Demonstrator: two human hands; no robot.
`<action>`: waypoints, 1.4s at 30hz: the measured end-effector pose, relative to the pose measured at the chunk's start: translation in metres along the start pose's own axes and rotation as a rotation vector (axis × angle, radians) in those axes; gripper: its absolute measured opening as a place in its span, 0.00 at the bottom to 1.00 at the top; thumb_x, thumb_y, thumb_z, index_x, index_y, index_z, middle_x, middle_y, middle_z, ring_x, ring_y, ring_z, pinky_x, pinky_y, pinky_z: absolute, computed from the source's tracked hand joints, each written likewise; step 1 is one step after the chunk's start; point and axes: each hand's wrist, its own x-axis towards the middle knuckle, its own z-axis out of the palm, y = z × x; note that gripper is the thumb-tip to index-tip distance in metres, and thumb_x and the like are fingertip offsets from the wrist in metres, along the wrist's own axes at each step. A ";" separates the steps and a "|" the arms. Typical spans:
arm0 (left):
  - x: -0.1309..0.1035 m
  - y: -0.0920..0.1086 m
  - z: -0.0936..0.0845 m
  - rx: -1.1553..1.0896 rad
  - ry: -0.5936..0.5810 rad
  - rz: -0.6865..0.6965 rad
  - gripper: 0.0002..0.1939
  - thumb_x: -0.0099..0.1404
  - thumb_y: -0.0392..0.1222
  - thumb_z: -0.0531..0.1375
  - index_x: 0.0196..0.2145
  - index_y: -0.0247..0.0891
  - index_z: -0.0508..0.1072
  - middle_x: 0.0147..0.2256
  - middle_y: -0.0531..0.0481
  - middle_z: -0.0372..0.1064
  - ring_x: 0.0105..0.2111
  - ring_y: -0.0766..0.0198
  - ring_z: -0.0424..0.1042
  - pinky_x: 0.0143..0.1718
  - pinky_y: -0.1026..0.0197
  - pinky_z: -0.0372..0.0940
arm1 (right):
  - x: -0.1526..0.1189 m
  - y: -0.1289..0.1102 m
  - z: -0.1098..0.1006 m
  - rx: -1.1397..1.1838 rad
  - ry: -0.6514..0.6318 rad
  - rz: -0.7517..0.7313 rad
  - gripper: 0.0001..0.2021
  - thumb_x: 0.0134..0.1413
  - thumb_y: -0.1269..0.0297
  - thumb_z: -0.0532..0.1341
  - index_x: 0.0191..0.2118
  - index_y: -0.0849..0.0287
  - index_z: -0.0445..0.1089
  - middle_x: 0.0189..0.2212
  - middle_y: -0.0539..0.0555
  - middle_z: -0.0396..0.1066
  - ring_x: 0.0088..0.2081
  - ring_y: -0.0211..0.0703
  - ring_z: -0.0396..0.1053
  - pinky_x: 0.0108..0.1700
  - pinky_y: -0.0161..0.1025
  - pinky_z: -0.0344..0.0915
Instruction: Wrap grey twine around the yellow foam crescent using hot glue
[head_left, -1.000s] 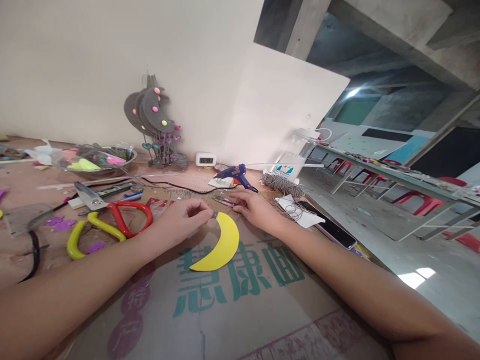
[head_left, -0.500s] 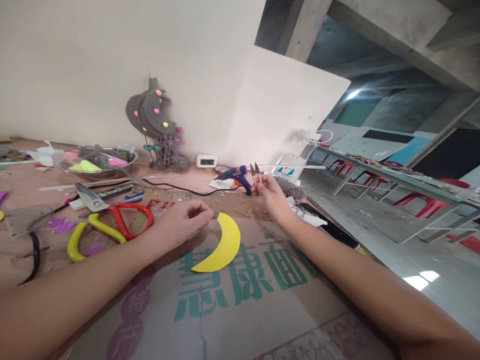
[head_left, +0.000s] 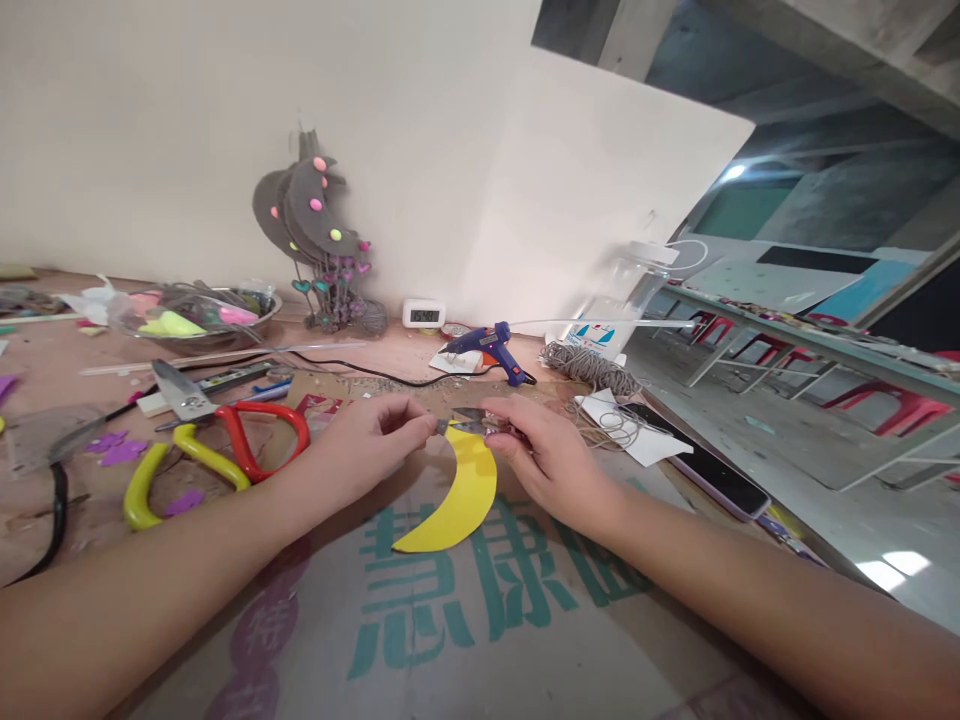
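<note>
A yellow crescent moon cutout hangs over the printed cardboard, its lower tip pointing left. My left hand is closed in a pinch at the cutout's upper end, where a small grey bit shows. In my right hand is a small pair of thread snips, whose pointed blades reach left to that same end. The two blades are spread around or over the yellow tip; I cannot tell whether they touch it. My right fingers hide the rest of the snips.
Behind my hands lies a blue glue gun with a black cord. Large scissors with red and yellow handles lie at left. A bowl of scraps, grey moon ornaments, a clock, yarn and a phone surround the cardboard.
My right hand has brought the snips from beside the glue gun down and left to the top of the yellow cutout. My left hand keeps its pinch. The view has shifted slightly.
</note>
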 end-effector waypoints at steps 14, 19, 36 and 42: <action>-0.001 0.000 -0.001 -0.018 0.006 0.035 0.14 0.57 0.50 0.53 0.24 0.37 0.68 0.22 0.56 0.63 0.23 0.67 0.62 0.24 0.67 0.55 | 0.002 0.008 0.004 -0.134 -0.022 -0.041 0.13 0.61 0.62 0.49 0.46 0.58 0.66 0.32 0.55 0.67 0.35 0.43 0.64 0.36 0.38 0.60; 0.000 -0.001 0.000 -0.005 0.011 0.031 0.15 0.57 0.51 0.53 0.24 0.37 0.68 0.22 0.55 0.64 0.25 0.66 0.63 0.25 0.66 0.56 | 0.001 0.008 0.004 -0.130 -0.034 -0.024 0.14 0.61 0.61 0.49 0.46 0.57 0.66 0.32 0.55 0.68 0.36 0.43 0.65 0.37 0.39 0.60; -0.002 0.001 0.000 -0.210 -0.054 -0.016 0.14 0.55 0.50 0.55 0.24 0.36 0.68 0.22 0.54 0.62 0.23 0.67 0.62 0.25 0.66 0.56 | 0.001 0.009 0.004 -0.033 -0.026 -0.014 0.13 0.60 0.62 0.51 0.45 0.57 0.68 0.34 0.56 0.70 0.37 0.43 0.66 0.38 0.39 0.61; -0.001 -0.001 -0.001 -0.188 -0.065 -0.018 0.14 0.56 0.50 0.55 0.24 0.36 0.68 0.21 0.55 0.61 0.23 0.68 0.61 0.24 0.67 0.55 | 0.001 0.009 0.004 -0.024 -0.040 -0.015 0.13 0.60 0.62 0.51 0.45 0.58 0.68 0.34 0.56 0.71 0.36 0.43 0.66 0.37 0.39 0.61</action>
